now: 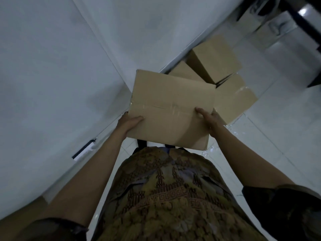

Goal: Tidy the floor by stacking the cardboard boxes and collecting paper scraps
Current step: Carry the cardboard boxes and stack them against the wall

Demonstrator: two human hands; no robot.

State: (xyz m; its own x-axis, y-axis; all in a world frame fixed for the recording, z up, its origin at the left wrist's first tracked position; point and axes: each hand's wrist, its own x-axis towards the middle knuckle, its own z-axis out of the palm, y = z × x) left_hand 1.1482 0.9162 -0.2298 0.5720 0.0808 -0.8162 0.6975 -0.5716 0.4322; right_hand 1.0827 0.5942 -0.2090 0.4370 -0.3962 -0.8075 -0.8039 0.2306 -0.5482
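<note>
Flat-topped brown cardboard box (171, 108), taped seam, held up in front of patterned shirt (166, 193) | left hand (129, 122) and right hand (209, 119) gripping opposite edges, thumbs on top | 3 matte cardboard boxes (215, 58) beyond, on glossy white tiled floor (278, 129) against wall (52, 66)

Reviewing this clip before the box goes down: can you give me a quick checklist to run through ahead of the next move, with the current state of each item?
1. Both hands on the carried box: ok; left hand and right hand grip opposite sides.
2. Carried box closed: ok, top flaps taped.
3. Stack by the wall in reach: ok; large box with the upper box on it lies just ahead.
4. Free flat spot on the stack: cannot tell, partly hidden.
5. Paper scraps collected: cannot tell.
</note>
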